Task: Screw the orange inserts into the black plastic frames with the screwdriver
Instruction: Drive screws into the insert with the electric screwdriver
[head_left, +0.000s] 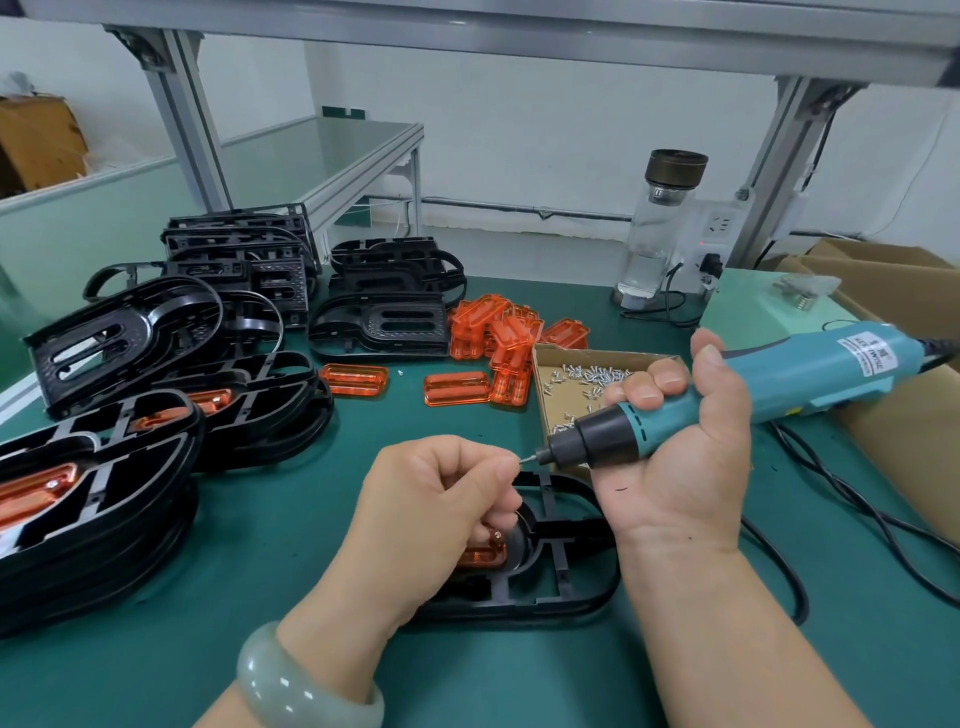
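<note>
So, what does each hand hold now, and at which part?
The right hand grips the screwdriver round its teal body, just behind the black collar. The left hand pinches something tiny, probably a screw, at the bit tip.

Small assembly workshop, production-line bench.
- Dark green work mat (156, 665) under grey aluminium-profile frame (182, 114), shelf overhead.
- Batch parts laid out: stacks of identical black plastic frames (239, 249), heap of translucent orange plastic inserts (493, 332), shallow open cardboard tray (540, 395) of small silver screws (597, 376).
- Teal corded electric screwdriver (810, 374) in use; white power socket (719, 226) fixed to bench post.
- Brown cardboard cartons (904, 431) at right edge.
- Second aluminium-framed bench (363, 150) behind, plain white walls.
</note>
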